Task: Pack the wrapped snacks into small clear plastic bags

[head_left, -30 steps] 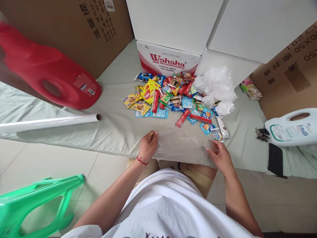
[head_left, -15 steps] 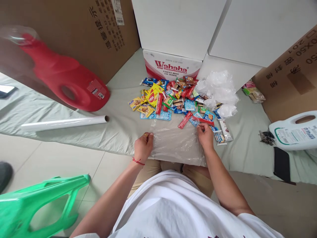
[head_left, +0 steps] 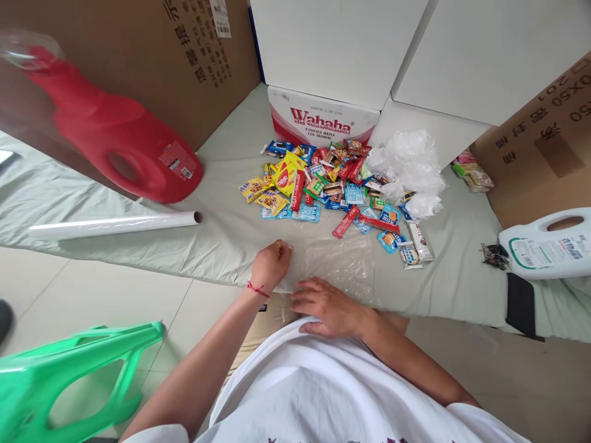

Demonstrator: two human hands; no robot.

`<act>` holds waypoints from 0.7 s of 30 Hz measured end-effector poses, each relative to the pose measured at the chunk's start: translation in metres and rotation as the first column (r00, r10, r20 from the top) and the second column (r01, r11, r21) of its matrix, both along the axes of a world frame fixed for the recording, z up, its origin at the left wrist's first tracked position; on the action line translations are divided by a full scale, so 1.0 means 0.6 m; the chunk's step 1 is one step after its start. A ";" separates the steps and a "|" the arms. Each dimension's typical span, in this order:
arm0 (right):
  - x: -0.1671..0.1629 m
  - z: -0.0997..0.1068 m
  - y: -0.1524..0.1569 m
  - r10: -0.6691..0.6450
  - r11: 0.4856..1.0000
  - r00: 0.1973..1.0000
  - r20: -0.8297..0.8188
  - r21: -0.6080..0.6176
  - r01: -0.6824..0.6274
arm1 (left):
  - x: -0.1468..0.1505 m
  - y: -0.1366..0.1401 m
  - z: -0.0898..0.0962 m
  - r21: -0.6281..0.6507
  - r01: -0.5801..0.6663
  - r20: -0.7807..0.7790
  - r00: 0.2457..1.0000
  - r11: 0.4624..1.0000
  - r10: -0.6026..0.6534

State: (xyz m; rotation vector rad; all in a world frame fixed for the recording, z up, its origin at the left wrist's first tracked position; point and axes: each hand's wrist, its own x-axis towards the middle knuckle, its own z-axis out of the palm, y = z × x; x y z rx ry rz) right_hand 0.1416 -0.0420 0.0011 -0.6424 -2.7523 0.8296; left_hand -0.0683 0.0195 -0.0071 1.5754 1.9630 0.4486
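A thin sheet of clear plastic film (head_left: 344,261) lies on the cloth in front of me. At its left edge my left hand (head_left: 271,264) is closed, thumb and fingers pinched on the film. My right hand (head_left: 330,307) is at the near edge of the cloth, palm down with its fingers stretched out, by the film's near edge. Just beyond the film is a pile of wrapped snacks, among them a yellow packet (head_left: 286,175), a red stick packet (head_left: 345,221) and a blue packet (head_left: 388,241).
Crumpled clear plastic bundles (head_left: 413,163) lie right of the snacks. Behind stands a Wahaha carton (head_left: 323,120). On the left are a red jug (head_left: 124,135) and a white roll (head_left: 115,224); on the right, a white jug (head_left: 549,246) and keys (head_left: 495,255). A green stool (head_left: 87,363) stands below.
My right hand has left the film's right side and moved left and toward me, its fingers opening out. My left hand stays at the left edge, shifted slightly. The film's near part has shifted.
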 end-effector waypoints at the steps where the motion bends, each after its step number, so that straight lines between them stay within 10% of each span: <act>1: 0.000 -0.001 -0.003 0.052 0.998 0.998 0.021 -0.021 -0.052 | -0.006 0.002 0.003 0.012 -0.008 0.004 1.000 1.000 0.008; 4: 0.003 -0.002 -0.009 0.098 0.995 0.992 0.081 -0.040 -0.095 | -0.012 -0.003 0.026 0.264 -0.085 -0.072 0.992 0.961 0.108; 9: -0.003 -0.007 -0.005 0.063 0.998 0.995 0.073 -0.002 -0.063 | 0.038 -0.049 0.081 0.706 0.065 -0.146 0.988 0.705 0.056; 13: -0.011 -0.011 -0.005 0.009 1.000 0.998 0.059 -0.008 -0.009 | 0.077 -0.051 0.046 0.502 0.429 -0.278 0.902 0.751 -0.330; 18: 0.017 -0.010 -0.016 0.105 0.985 0.994 -0.030 -0.138 -0.108 | 0.041 0.002 -0.041 0.235 0.428 -0.426 0.852 0.872 -0.303; 21: 0.077 0.000 0.027 -0.149 0.971 0.983 -0.110 -0.206 0.124 | 0.022 0.013 -0.057 0.208 0.479 -0.448 0.821 0.853 -0.352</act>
